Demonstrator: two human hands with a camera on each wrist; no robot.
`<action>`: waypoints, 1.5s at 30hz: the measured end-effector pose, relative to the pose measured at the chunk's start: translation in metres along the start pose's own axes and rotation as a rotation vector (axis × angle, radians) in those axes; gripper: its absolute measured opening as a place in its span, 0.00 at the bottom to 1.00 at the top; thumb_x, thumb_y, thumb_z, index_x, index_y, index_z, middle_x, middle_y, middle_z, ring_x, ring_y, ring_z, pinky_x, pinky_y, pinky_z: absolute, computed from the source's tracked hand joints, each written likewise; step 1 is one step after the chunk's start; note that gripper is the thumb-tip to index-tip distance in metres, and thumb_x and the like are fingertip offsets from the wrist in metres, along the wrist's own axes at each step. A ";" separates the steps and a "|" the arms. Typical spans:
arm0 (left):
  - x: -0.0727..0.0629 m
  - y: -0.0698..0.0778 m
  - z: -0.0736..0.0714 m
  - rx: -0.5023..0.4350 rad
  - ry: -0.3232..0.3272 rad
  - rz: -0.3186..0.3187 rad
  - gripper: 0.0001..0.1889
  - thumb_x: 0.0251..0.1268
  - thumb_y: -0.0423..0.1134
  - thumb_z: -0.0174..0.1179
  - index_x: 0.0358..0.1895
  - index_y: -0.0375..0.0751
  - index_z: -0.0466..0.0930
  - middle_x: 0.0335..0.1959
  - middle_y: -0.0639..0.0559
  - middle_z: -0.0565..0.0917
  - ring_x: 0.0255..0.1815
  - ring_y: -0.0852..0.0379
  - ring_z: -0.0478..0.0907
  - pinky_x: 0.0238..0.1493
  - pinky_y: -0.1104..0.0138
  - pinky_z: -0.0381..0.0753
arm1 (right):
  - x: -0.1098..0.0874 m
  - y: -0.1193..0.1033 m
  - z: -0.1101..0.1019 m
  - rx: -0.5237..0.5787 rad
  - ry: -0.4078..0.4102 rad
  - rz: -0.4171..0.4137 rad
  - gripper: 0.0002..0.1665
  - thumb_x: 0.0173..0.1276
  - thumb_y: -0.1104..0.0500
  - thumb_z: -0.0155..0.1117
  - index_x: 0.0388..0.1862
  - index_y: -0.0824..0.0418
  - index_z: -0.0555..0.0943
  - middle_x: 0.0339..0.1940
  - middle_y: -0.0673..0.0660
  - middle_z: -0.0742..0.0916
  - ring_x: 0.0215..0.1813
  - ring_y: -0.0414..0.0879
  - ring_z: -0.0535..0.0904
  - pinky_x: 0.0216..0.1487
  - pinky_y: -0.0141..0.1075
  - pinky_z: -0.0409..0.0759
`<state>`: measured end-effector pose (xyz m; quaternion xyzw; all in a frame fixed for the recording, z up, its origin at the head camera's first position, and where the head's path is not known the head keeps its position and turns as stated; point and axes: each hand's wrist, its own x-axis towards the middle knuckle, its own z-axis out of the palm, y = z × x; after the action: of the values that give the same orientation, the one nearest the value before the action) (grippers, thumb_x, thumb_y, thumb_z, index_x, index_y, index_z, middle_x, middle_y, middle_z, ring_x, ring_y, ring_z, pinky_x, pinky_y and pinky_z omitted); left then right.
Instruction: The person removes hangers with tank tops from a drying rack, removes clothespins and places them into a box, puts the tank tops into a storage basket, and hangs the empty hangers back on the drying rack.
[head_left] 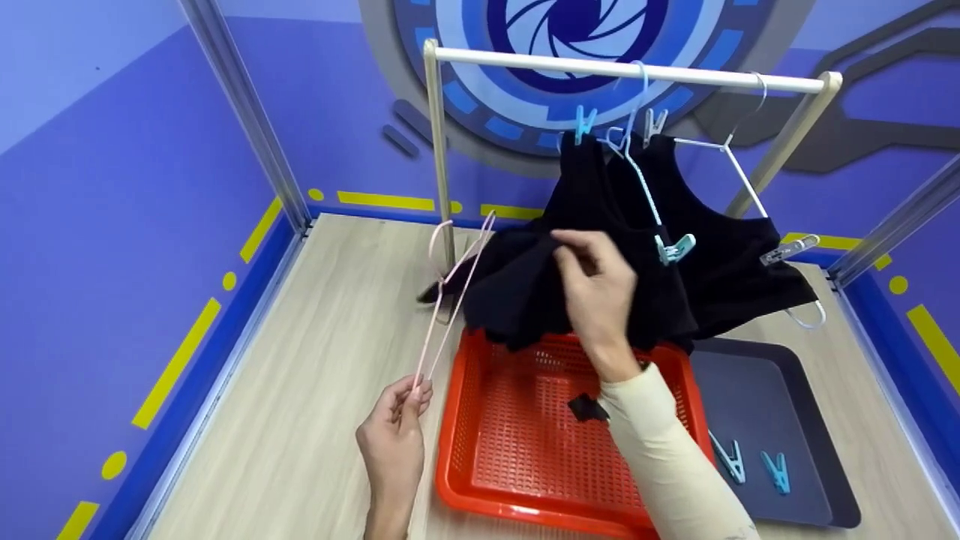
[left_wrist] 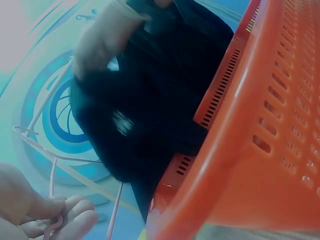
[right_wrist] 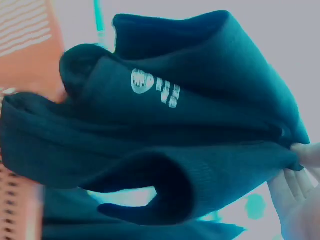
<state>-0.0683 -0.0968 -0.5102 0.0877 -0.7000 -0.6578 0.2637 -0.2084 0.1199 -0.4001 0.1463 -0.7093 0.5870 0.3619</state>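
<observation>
My left hand (head_left: 394,427) pinches one end of a pink wire hanger (head_left: 430,334), whose hook points up and away from me. In the left wrist view the thumb and fingers (left_wrist: 80,216) curl round the pink wire. With thumb and fingertips, my right hand (head_left: 600,292) pinches a black sleeveless top (head_left: 510,277) by its edge. The top hangs bunched over the far side of the red basket, its left part overlapping the hanger in the head view. A white printed label (right_wrist: 142,81) shows on the cloth in the right wrist view.
Behind stands a rack with a white rail (head_left: 525,58). Black tops (head_left: 660,172) hang there on a blue hanger and a white hanger (head_left: 746,180), clipped with clothespins (head_left: 585,126). The red basket (head_left: 448,450) stands in front, beside a grey tray (head_left: 806,450) holding blue clothespins (head_left: 776,472).
</observation>
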 end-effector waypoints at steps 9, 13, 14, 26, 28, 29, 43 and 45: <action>0.000 -0.002 0.000 -0.030 0.000 -0.007 0.07 0.74 0.21 0.62 0.48 0.24 0.87 0.40 0.38 0.91 0.43 0.43 0.91 0.47 0.65 0.88 | -0.030 -0.035 -0.043 -0.111 -0.309 -0.155 0.21 0.58 0.84 0.71 0.42 0.62 0.91 0.42 0.53 0.91 0.47 0.49 0.87 0.52 0.33 0.83; -0.001 -0.003 0.001 -0.017 -0.009 0.003 0.07 0.74 0.22 0.62 0.49 0.26 0.87 0.40 0.40 0.92 0.43 0.43 0.91 0.47 0.66 0.88 | -0.052 -0.017 -0.048 -0.246 -0.558 -0.129 0.21 0.55 0.83 0.73 0.40 0.61 0.90 0.40 0.51 0.90 0.44 0.46 0.87 0.48 0.35 0.85; -0.001 -0.003 0.001 -0.014 -0.011 0.006 0.07 0.74 0.22 0.63 0.49 0.26 0.87 0.40 0.40 0.92 0.43 0.43 0.91 0.47 0.66 0.88 | -0.057 -0.012 -0.048 -0.270 -0.609 -0.118 0.20 0.55 0.82 0.74 0.39 0.61 0.90 0.39 0.51 0.90 0.44 0.46 0.87 0.47 0.37 0.86; -0.003 -0.009 0.002 -0.003 -0.021 -0.027 0.07 0.74 0.22 0.63 0.50 0.26 0.87 0.41 0.40 0.92 0.44 0.44 0.91 0.47 0.66 0.88 | -0.101 0.040 -0.029 -0.386 -0.930 -0.067 0.13 0.57 0.78 0.76 0.35 0.63 0.87 0.36 0.55 0.88 0.41 0.51 0.87 0.45 0.44 0.87; -0.003 -0.010 0.002 -0.007 -0.021 -0.044 0.07 0.74 0.22 0.63 0.50 0.26 0.87 0.41 0.40 0.92 0.44 0.44 0.91 0.47 0.66 0.88 | -0.107 0.047 -0.026 -0.389 -0.955 -0.063 0.13 0.57 0.78 0.75 0.35 0.63 0.86 0.35 0.55 0.88 0.41 0.52 0.86 0.45 0.44 0.87; -0.003 -0.010 0.002 -0.009 -0.022 -0.050 0.07 0.74 0.22 0.63 0.50 0.26 0.87 0.41 0.40 0.91 0.44 0.44 0.91 0.47 0.66 0.88 | -0.110 0.050 -0.025 -0.390 -0.965 -0.063 0.13 0.56 0.78 0.75 0.35 0.63 0.86 0.35 0.56 0.88 0.41 0.52 0.86 0.45 0.44 0.87; -0.005 -0.014 0.006 -0.015 -0.037 -0.041 0.07 0.74 0.21 0.62 0.49 0.25 0.87 0.41 0.38 0.91 0.43 0.41 0.91 0.46 0.65 0.89 | -0.053 0.055 -0.024 -0.371 -0.885 -0.003 0.14 0.66 0.58 0.80 0.47 0.63 0.89 0.44 0.55 0.90 0.48 0.52 0.86 0.53 0.48 0.85; -0.006 -0.014 0.007 -0.015 -0.035 -0.040 0.07 0.74 0.21 0.61 0.49 0.25 0.86 0.41 0.37 0.91 0.43 0.41 0.91 0.46 0.65 0.89 | -0.050 0.066 -0.019 -0.449 -0.774 -0.044 0.19 0.64 0.60 0.82 0.51 0.64 0.88 0.50 0.59 0.89 0.53 0.58 0.85 0.57 0.52 0.83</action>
<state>-0.0695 -0.0897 -0.5256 0.0883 -0.6978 -0.6695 0.2387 -0.2088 0.1443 -0.4817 0.2879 -0.8991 0.3126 0.1052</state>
